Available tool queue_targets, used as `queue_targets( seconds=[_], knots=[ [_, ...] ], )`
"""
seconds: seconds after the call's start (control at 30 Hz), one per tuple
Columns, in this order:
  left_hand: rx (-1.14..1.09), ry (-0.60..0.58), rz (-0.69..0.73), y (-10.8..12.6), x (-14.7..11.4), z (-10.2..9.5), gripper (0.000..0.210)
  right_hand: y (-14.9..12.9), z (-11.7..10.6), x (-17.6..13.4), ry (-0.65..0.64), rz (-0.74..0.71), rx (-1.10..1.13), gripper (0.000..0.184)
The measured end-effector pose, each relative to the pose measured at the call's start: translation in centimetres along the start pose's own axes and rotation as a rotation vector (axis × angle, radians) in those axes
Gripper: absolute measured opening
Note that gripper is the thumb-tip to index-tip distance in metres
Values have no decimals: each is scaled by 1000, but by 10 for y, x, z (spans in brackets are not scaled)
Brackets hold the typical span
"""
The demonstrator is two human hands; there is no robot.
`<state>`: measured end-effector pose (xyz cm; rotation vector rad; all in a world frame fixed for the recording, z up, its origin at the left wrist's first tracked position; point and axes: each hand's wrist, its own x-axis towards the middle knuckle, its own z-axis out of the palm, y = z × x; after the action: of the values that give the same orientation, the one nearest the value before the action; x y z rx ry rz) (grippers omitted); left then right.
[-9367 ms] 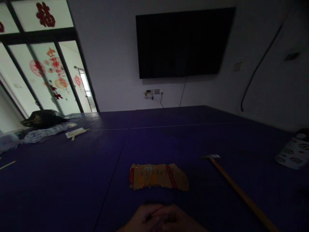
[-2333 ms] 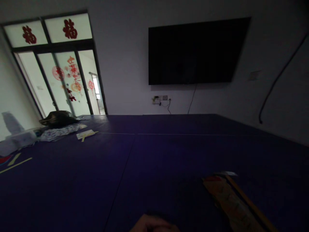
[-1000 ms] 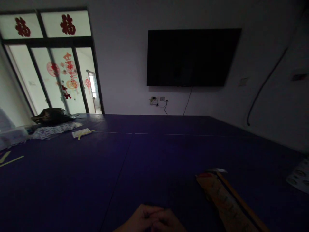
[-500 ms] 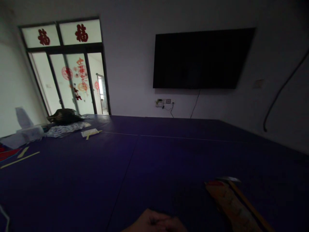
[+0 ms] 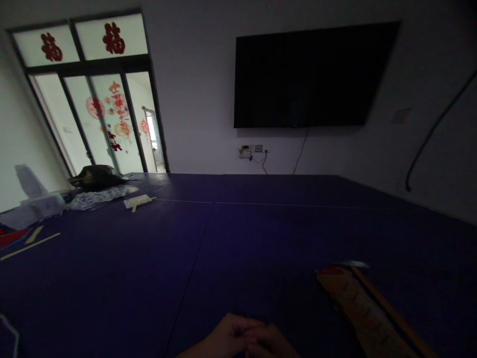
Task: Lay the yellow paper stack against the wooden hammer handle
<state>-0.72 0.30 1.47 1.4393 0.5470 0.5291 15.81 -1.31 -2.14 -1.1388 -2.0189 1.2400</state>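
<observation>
At the bottom middle, my left hand (image 5: 223, 338) and my right hand (image 5: 274, 343) are folded together just over the dark blue table (image 5: 238, 238). Their fingers are closed against each other, and I see nothing held in them. To the right of my hands lies a long orange-brown packet (image 5: 357, 308) with a red end. Beside the packet is a tool with a wooden handle (image 5: 395, 311) and a thin pale metal head (image 5: 352, 263). Dim light hides its exact kind. Neither hand touches the packet or the tool.
On the table's far left are a black bag (image 5: 97, 176), patterned sheets (image 5: 99, 197), a white pad with yellow strips (image 5: 137, 201), a clear box (image 5: 42, 205) and a long yellow strip (image 5: 30, 247). A television (image 5: 313, 77) hangs on the wall beside a sliding door (image 5: 100, 119).
The view has tilted down slightly, so the table's near things show higher. My hands stay folded together and come a little more into view. The packet and tool lie as before.
</observation>
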Motion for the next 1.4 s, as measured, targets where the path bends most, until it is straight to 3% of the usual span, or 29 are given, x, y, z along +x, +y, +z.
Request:
queue_targets(
  seconds=[0.5, 0.9, 1.4],
  knots=[
    [-4, -15, 25, 3, 2, 1, 40, 1, 0, 2, -41, 9, 118, 45],
    [37, -35, -23, -8, 2, -3, 40, 4, 1, 4, -31, 4, 34, 46],
    [-14, 1, -6, -2, 3, 0, 38, 5, 1, 5, -28, -20, 10, 42]
  ],
)
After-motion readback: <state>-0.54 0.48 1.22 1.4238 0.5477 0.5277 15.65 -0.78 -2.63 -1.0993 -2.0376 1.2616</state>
